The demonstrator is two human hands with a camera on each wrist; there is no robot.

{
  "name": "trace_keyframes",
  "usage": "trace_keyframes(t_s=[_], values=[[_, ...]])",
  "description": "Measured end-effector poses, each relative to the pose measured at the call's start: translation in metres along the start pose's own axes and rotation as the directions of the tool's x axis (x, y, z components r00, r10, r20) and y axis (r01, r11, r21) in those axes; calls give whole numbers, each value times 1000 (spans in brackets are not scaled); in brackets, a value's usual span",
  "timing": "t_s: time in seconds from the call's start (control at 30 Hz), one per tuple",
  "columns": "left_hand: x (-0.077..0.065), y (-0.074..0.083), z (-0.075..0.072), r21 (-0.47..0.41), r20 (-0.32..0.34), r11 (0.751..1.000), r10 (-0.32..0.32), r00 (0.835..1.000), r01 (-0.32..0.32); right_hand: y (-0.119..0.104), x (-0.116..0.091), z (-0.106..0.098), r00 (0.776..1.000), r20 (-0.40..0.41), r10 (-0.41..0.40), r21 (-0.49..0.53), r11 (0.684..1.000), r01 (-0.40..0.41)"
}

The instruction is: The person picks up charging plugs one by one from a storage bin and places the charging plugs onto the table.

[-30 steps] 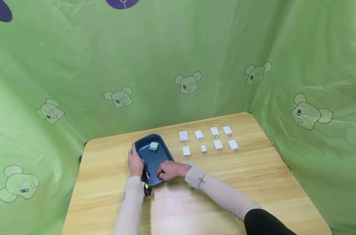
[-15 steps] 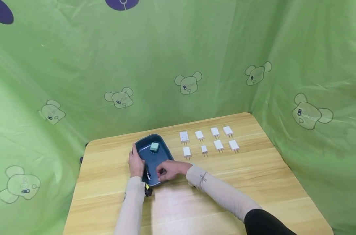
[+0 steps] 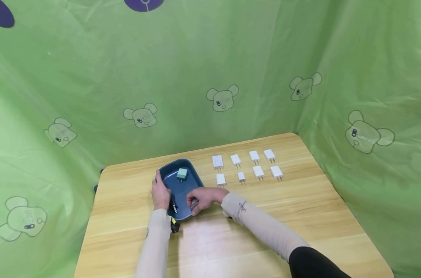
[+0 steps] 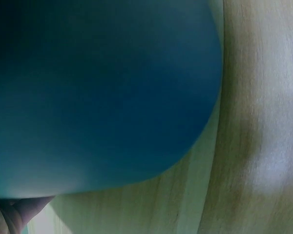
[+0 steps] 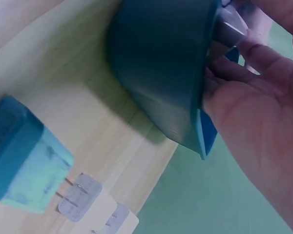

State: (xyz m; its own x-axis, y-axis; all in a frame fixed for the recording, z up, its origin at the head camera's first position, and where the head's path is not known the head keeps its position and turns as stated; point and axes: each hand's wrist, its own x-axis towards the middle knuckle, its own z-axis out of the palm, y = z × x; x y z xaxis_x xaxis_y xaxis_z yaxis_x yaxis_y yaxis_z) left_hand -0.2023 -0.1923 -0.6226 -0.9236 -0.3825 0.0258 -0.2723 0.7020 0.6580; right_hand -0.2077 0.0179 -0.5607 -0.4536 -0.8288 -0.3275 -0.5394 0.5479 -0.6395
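Observation:
My left hand (image 3: 160, 194) grips the left rim of a dark blue tray (image 3: 196, 178). Over the tray's near right corner my right hand (image 3: 204, 197) pinches a grey plug charger (image 5: 228, 30), mostly hidden by the fingers in the right wrist view. Inside the tray, a green charger (image 3: 182, 174) lies toward the far end with its prongs facing me. A small dark piece with metal prongs (image 3: 175, 208) sits beside my left wrist, partly covered. The tray's outer wall (image 4: 136, 97) fills most of the left wrist view.
Several white chargers (image 3: 257, 172) stand in two rows on the wooden table (image 3: 301, 204), right of the tray. A two-tone teal charger (image 5: 31, 156) shows on the table in the right wrist view. Green cloth (image 3: 182, 123) hangs around the table.
My right hand has lifted slightly and shifted toward the tray's right rim, so the grey charger between its fingers now shows. My left hand has stayed on the tray.

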Motion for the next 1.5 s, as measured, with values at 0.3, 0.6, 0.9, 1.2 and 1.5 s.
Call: trace_keyframes(t_s=[0.3,0.6,0.9,1.2,1.5], values=[[0,-1,1,-5,-20,1000,9,1000,-9,-6,-4,-4,999,27,35,15,999,-36],[-1,0,0,-8,9,1000,-10,1000,10,-13,-4,-1,996,-21,92,-9,996,-92],[0,-1,0,-9,4,1000,3,1000,-3,-18,-3,0,991,-116,68,-62,995,-75],[3,-6,2,-9,8,1000,14,1000,-14,-26,-7,1,981,-188,44,-180,981,-79],[1,-5,1,-27,5,1000,14,1000,-14,-22,-13,-1,969,-246,-12,-149,988,-26]])
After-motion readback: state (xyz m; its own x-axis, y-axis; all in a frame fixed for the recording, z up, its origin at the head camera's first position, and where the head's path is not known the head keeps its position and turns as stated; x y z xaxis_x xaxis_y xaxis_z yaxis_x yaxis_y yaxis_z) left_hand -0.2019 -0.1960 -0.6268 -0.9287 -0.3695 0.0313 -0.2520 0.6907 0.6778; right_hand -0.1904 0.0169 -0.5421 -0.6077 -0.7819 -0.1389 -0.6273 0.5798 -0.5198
